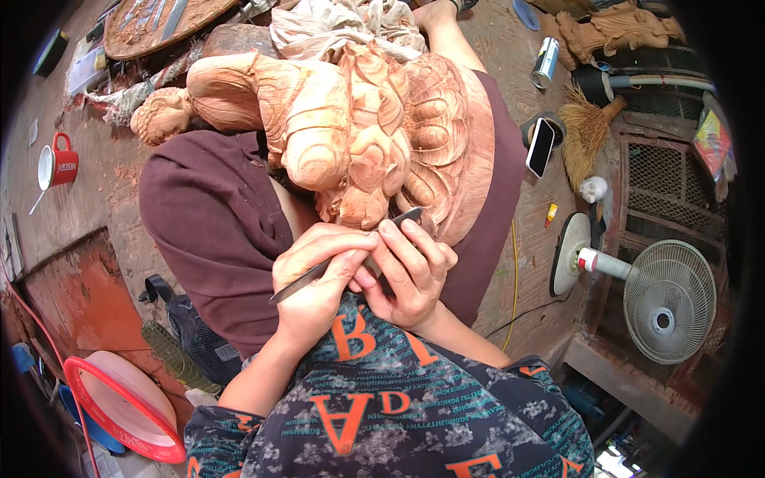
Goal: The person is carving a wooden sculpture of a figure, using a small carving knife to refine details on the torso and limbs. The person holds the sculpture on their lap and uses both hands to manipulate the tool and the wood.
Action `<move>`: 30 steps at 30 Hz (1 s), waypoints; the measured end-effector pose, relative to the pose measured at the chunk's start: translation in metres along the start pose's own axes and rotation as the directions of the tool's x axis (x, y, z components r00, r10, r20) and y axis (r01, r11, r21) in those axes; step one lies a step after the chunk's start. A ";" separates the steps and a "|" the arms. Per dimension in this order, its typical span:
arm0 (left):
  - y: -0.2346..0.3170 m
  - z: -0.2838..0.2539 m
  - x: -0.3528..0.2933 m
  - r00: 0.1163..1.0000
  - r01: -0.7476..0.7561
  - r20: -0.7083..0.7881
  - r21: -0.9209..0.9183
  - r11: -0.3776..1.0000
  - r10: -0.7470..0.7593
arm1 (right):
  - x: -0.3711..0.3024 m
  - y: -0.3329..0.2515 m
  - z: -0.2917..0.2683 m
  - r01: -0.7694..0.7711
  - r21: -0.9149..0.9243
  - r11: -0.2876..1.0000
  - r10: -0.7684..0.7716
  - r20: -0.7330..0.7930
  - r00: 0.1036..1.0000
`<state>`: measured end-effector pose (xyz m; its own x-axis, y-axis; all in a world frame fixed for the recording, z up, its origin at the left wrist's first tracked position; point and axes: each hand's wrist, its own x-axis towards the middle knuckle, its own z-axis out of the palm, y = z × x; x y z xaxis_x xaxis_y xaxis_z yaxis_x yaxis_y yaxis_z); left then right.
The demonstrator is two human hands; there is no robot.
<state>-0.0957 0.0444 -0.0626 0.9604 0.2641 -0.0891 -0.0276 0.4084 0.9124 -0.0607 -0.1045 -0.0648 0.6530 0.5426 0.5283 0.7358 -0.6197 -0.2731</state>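
One shirt (398, 442), dark cloth with orange letters and mottled grey patches, lies nearest. Two bare hands meet just beyond it, both on one tool (301, 282) — a thin, dark, smooth strip slanting up to the right. The left hand (313, 280) has its fingers folded narrowly around the strip, the lower end jutting past it; the right hand (410, 275) pinches near the upper end, fingers bent and close together. That tip sits at the near edge of one carving (315, 135); whether they touch, I cannot tell.

The carving, pale reddish wood, rests on the lap between two knees under maroon cloth (211, 231). Its surface runs from smooth bulges to fine grooved folds, with rounded ovals set in petal-shaped hollows along a curved rim.

Around it on the worn floor (119, 211): one red mug (62, 167), one black-faced phone (540, 148), one metal can (546, 62), one straw broom (588, 143), and one fan (669, 295) with a round wire cage. One oval tray (131, 44) bears at least two flat blades (174, 17) — beside it, crumpled whitish fabric (343, 30).
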 end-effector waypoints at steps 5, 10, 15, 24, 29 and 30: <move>0.011 0.006 -0.002 1.000 -0.001 0.030 0.059 0.998 0.000 | -0.007 0.001 0.008 -0.037 0.124 0.992 0.058 -0.173 0.983; 0.000 -0.003 -0.003 1.000 -0.010 -0.009 0.027 1.000 0.011 | 0.002 0.000 0.001 0.001 0.011 1.000 -0.001 0.015 1.000; 0.006 0.007 0.001 1.000 0.006 0.017 -0.010 1.000 -0.006 | -0.005 -0.001 0.008 -0.059 0.096 0.994 0.072 -0.138 0.988; 0.019 -0.006 0.013 0.966 -0.226 0.193 0.302 0.926 0.173 | 0.011 0.019 -0.019 -0.100 0.032 0.994 0.105 -0.234 0.967; 0.040 -0.015 0.043 0.850 -0.412 0.493 0.400 0.819 0.187 | 0.051 0.040 -0.032 -0.094 0.055 0.994 0.089 0.083 0.993; 0.044 -0.016 0.048 0.835 -0.430 0.517 0.401 0.809 0.188 | 0.055 0.042 -0.032 -0.093 0.061 0.994 0.088 0.087 0.992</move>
<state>-0.0547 0.0887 -0.0335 0.9402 -0.1548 0.3036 -0.3243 -0.1335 0.9365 0.0005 -0.1191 -0.0219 0.7281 0.5337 0.4301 0.6814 -0.6317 -0.3697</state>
